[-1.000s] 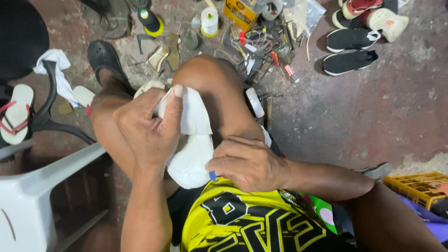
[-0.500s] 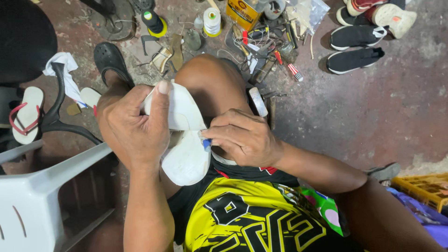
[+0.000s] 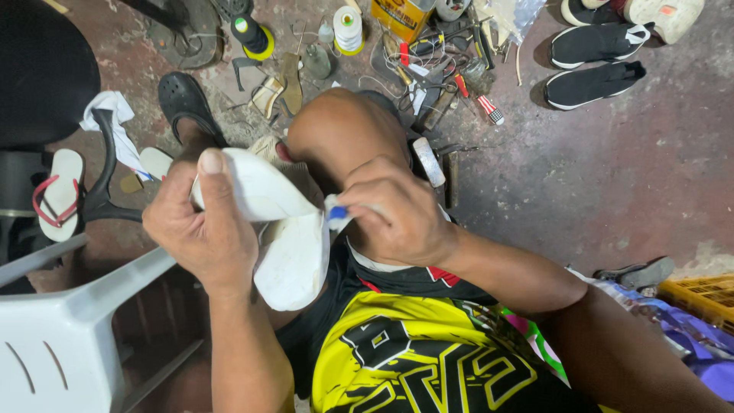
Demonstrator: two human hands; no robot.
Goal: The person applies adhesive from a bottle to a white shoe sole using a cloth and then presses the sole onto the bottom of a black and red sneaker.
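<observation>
My left hand grips a white shoe sole, thumb laid along its upper edge, holding it over my lap beside my raised knee. My right hand is closed around a small blue-tipped tool whose tip touches the sole's right edge. The rest of the tool is hidden inside my fist. I wear a yellow and black shirt.
A white plastic chair stands at lower left. On the concrete floor ahead lie scattered hand tools, a spool of white thread, a black sandal, a red-strapped flip-flop, black sneakers and a yellow crate.
Both hands and the sole have shifted slightly; my right hand with the blue-tipped tool has moved up along the sole's right edge. The view has drifted a little.
</observation>
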